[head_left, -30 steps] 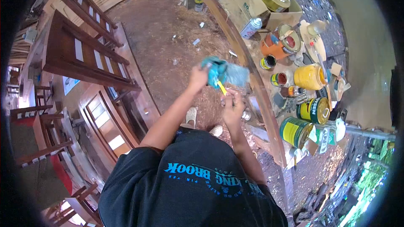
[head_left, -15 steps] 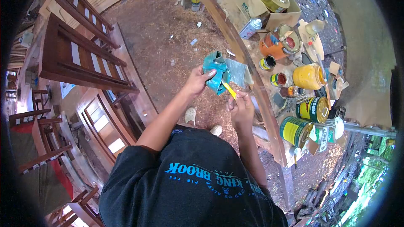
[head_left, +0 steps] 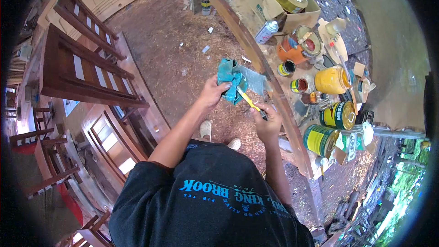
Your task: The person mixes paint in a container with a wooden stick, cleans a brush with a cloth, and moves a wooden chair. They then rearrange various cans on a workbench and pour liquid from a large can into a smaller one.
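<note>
Head — yellow cutter (head_left: 249,101) points up-left, axis diagonal.

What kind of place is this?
Probably a workshop for woodwork and painting: paint tins stand on a rough wooden table, and dark wooden frames stand over on the left.

Surveyed from my remote seat: one table (head_left: 290,123), wooden rim along its left edge. Toward the far end, I list one cardboard box (head_left: 302,20). Next, one spray can (head_left: 265,33) near the left edge; one orange pot (head_left: 288,50) beside it. Mid-length: one small dark-filled tin (head_left: 283,69), one small red-filled tin (head_left: 296,85); farther from that edge, one yellow tub (head_left: 329,81). Toward the near left corner, I count two green-and-yellow tins (head_left: 315,140).
</note>
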Tool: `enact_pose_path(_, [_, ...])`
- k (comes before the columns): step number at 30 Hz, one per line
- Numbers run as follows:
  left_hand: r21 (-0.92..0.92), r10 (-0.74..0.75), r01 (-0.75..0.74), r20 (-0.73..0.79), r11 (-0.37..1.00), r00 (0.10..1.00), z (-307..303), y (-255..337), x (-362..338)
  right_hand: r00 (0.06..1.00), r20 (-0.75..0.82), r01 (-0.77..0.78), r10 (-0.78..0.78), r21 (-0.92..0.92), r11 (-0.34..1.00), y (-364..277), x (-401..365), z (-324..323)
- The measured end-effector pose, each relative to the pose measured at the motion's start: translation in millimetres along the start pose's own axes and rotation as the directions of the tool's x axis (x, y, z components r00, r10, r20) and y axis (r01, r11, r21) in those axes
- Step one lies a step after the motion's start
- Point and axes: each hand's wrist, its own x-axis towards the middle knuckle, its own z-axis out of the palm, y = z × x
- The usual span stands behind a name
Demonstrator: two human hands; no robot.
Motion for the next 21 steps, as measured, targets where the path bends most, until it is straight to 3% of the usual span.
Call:
enact_pose_path(6, [-0.077,-0.083,0.086,0.045,0.993,0.996,11,18,-7,0.975,0.102,-0.207,0.198,0.089,0.974,-17,10,-22])
enact_pose_path(7, [-0.028,-0.067,0.069,0.06,0.997,0.996,10,18,-6,0.996,0.084,-0.002,0.004,-0.031,1.0,-15,14,-24])
enact_pose_path(10, [0.131,0.002,-0.013,0.081,0.991,0.997,4,20,-3,0.992,0.079,-0.098,0.101,-0.038,0.994,-15,16,-26])
enact_pose_path(18, [0.368,0.097,-0.105,0.042,0.924,0.994,5,26,2,0.992,0.007,-0.128,0.128,0.1,0.987,-3,19,-12])
enact_pose_path(21, [0.307,0.206,-0.22,0.077,0.926,0.976,2,26,4,0.969,0.001,-0.242,0.248,0.216,0.946,-10,19,-10])
